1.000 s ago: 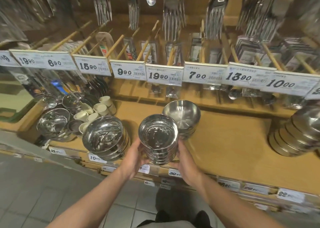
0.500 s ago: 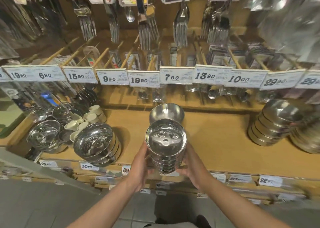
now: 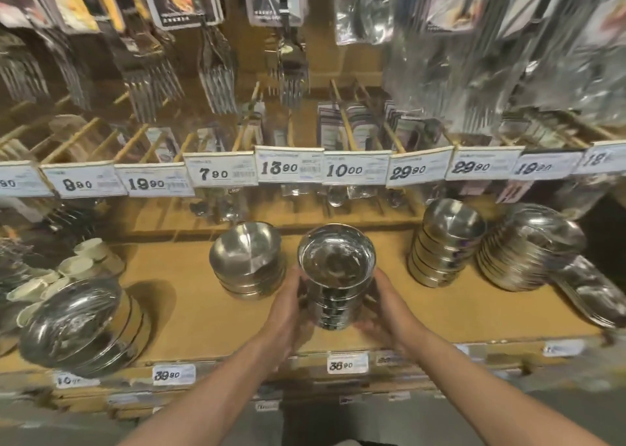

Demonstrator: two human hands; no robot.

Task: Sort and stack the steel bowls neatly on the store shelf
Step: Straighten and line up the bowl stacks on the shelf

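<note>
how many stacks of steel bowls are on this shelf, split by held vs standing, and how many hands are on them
Stack held in both hands: 1, the held stack
Stacks standing on the shelf: 4, the left stack, the middle stack, the right stack and the far right stack
Hands gripping a stack: 2, left hand, right hand
Total stacks: 5

Warm, yellowish store lighting, moderately bright, falls from above. The steel bowls (image 3: 337, 263) at centre carry hard white glare spots, and the plastic packets (image 3: 474, 46) at upper right gleam. A soft shadow lies on the shelf (image 3: 203, 303) beside the lower left stack. Motion blur smears the edges, worst at lower right. Wide-angle distortion bends the price tags (image 3: 291, 168) row.
</note>
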